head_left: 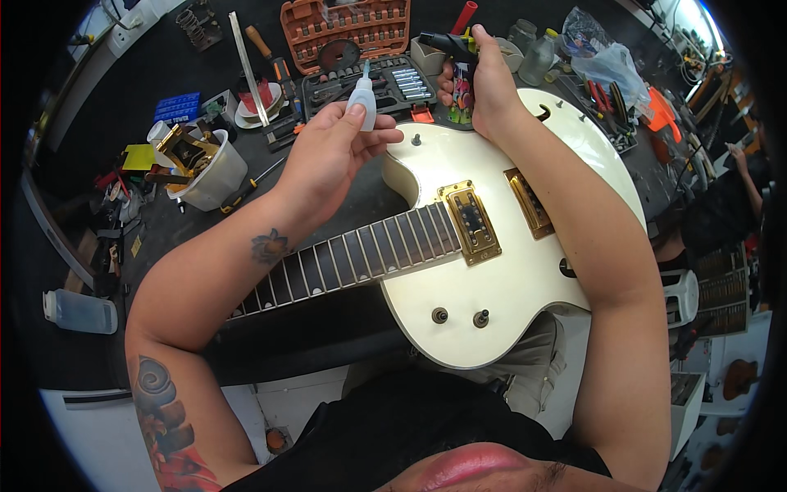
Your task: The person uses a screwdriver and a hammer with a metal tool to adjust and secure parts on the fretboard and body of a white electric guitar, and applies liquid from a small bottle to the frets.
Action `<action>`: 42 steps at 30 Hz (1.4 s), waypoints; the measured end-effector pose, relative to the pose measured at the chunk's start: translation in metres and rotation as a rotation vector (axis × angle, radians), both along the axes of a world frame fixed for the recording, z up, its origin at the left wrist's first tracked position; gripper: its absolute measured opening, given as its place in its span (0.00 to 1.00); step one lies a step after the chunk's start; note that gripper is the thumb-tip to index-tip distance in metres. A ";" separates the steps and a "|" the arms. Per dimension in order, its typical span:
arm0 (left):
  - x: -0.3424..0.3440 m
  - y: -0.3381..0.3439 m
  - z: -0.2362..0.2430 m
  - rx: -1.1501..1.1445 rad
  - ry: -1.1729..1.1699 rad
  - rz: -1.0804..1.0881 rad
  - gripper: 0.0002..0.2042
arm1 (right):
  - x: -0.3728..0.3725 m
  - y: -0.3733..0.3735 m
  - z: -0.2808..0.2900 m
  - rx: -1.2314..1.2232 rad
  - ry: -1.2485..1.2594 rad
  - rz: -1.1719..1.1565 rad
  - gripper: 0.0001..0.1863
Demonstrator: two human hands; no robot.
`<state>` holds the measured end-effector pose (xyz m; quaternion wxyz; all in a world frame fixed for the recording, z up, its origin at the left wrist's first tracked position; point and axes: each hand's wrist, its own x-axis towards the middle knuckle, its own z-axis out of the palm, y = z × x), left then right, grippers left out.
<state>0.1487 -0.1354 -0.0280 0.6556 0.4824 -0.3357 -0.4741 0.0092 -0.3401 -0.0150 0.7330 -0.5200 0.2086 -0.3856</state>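
My left hand [332,143] is closed around a small white squeeze bottle [364,105] with a narrow nozzle pointing up. Raised at the far side, my right hand [492,90] grips a black-nosed tool with a colourful body [448,43], whose exact kind I cannot make out. Beneath both arms lies a cream hollow-body electric guitar [438,299], its fretted neck [348,261] running left under my left forearm. Two gold-framed pickups [469,221] sit in its top, and bare control shafts [482,318] stick up near its lower edge. My right forearm covers part of the body.
Behind the guitar, an orange socket-set case [344,25] stands open. A white tub of gold hardware [217,176], a screwdriver [246,189] and a clear bottle [79,312] are on the dark bench at left. Jars [537,59], pliers and plastic bags [607,70] crowd the far right.
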 end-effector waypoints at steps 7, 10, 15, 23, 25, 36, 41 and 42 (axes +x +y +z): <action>-0.001 0.000 0.000 0.003 0.005 0.015 0.17 | 0.000 -0.001 -0.001 0.009 0.026 0.008 0.28; -0.001 -0.001 -0.001 -0.006 0.001 0.011 0.17 | 0.000 -0.004 -0.002 0.000 0.035 0.043 0.27; -0.002 0.000 0.001 0.000 -0.015 0.019 0.17 | -0.001 -0.004 -0.003 -0.034 0.072 0.056 0.26; -0.001 -0.001 0.001 0.005 -0.011 0.045 0.17 | -0.002 -0.003 -0.003 -0.053 0.077 0.075 0.27; 0.000 -0.003 0.001 0.007 -0.012 0.058 0.16 | -0.002 -0.003 -0.002 -0.055 0.089 0.069 0.27; 0.010 -0.008 -0.010 0.017 -0.030 0.037 0.16 | 0.000 0.003 0.002 -0.036 0.128 0.078 0.28; 0.006 -0.008 -0.006 0.065 -0.116 0.009 0.17 | 0.004 0.002 -0.001 -0.052 0.125 0.068 0.28; 0.006 -0.008 -0.006 0.070 -0.152 -0.006 0.18 | 0.006 0.001 -0.002 -0.065 0.133 0.032 0.28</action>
